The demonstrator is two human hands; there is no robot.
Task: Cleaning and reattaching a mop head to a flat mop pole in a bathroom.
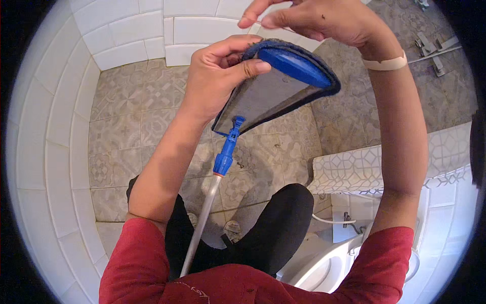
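Observation:
My left hand [216, 72] grips the edge of a flat mop head [273, 91], thumb on top and fingers behind it. The head is tilted up, showing a grey plate, a blue plastic end piece [294, 68] and a dark blue fibre rim. A blue swivel joint [226, 154] connects it to a metal pole [199, 231] that runs down toward my lap. My right hand [307, 19] is raised just beyond the mop head, apart from it, with thumb and fingers spread. I see nothing held in it. A small dark speck lies on its back.
White wall tiles [57, 159] rise at left and ahead. Patterned floor tiles [117, 152] carry small dark bits of debris [240, 165]. A patterned curtain [349, 167] hangs at right, above a white toilet [326, 266] with a hose [330, 220]. Metal fittings [429, 47] are at upper right.

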